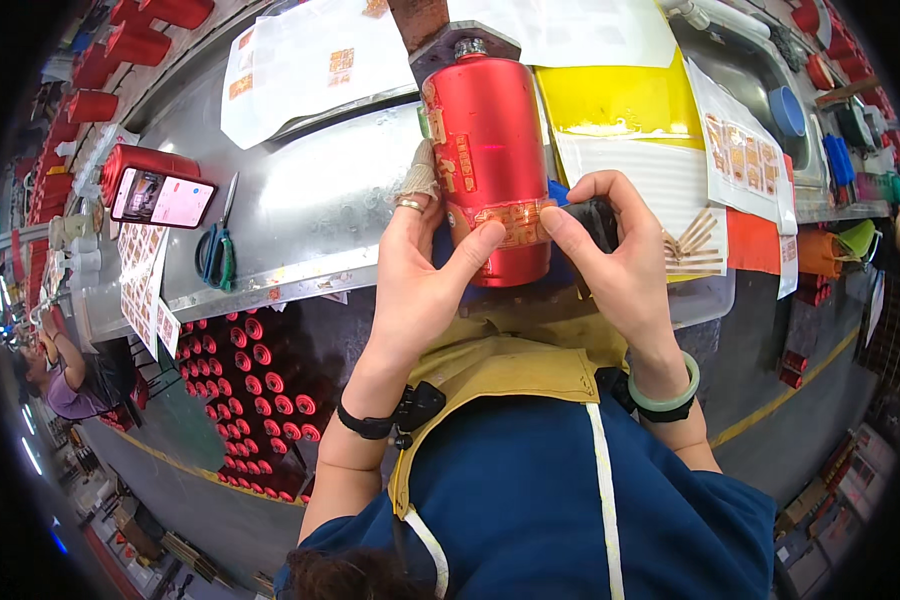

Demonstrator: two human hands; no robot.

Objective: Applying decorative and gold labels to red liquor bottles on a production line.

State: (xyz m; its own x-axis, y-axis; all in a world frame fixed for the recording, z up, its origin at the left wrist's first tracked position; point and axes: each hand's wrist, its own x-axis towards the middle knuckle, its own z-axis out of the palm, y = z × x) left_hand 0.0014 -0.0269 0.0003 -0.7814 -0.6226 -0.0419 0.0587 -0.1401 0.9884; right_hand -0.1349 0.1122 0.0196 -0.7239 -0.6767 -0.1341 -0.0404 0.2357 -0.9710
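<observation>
A red metallic bottle [485, 130] with gold-patterned decals lies in front of me, its threaded neck pointing away. Wrapped along its left side is my left hand [415, 250], fingers partly hidden behind the bottle and one fingertip taped. The left thumb presses on a gold decal [515, 222] near the bottle's base. At that decal's right end rests the thumb of my right hand [615, 260]. A small black piece [597, 222] sits between my right thumb and curled index finger; its exact kind is unclear.
On the metal worktop [320, 180], scissors [220, 235] and a lit phone [163, 197] lie left. Decal sheets [745, 155], yellow film [625, 105] and brown strips [695, 235] lie right. Many red bottles [255, 385] stand below left. Another person [75, 375] sits far left.
</observation>
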